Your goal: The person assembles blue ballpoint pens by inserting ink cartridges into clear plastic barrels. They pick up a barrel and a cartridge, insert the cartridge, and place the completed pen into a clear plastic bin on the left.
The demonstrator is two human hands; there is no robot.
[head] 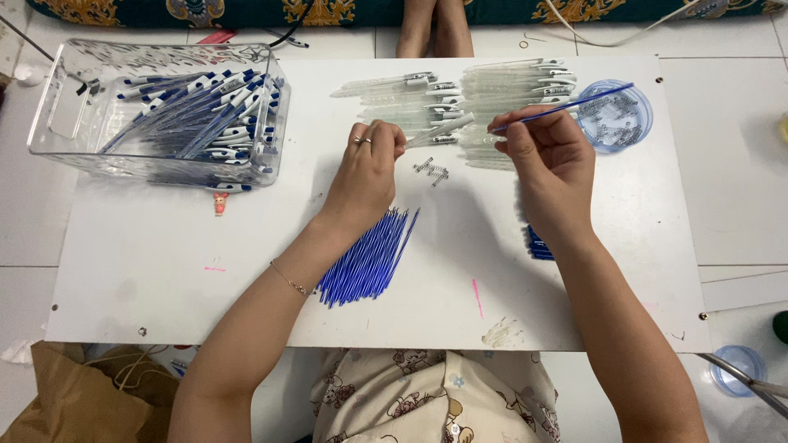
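Currently, far left: clear plastic bin [57, 123] on the white surface [164, 271], full of finished blue-and-white pens [201, 115]. A small pink-red bit [219, 203] lies just in front of the bin.

Left hand [365, 176]: grip clamped on a clear pen barrel [443, 130], held by its near end, tip angled up-right toward the other hand. Ring on one finger, thin bracelet [290, 283] at the wrist. Below that forearm: fanned pile of blue refills [369, 258] on the surface. A few small springs [433, 171] lie between the hands.

Behind the hands: rows of clear barrels [492, 94], laid side by side.

Right hand [552, 152]: grip pinched shut on a single blue refill [566, 108], pointing up-right over a round clear tub of springs [614, 115]. Refill's near end is close to the barrel mouth; can't tell if it's in. More blue refills [538, 244] peek out under the right wrist.
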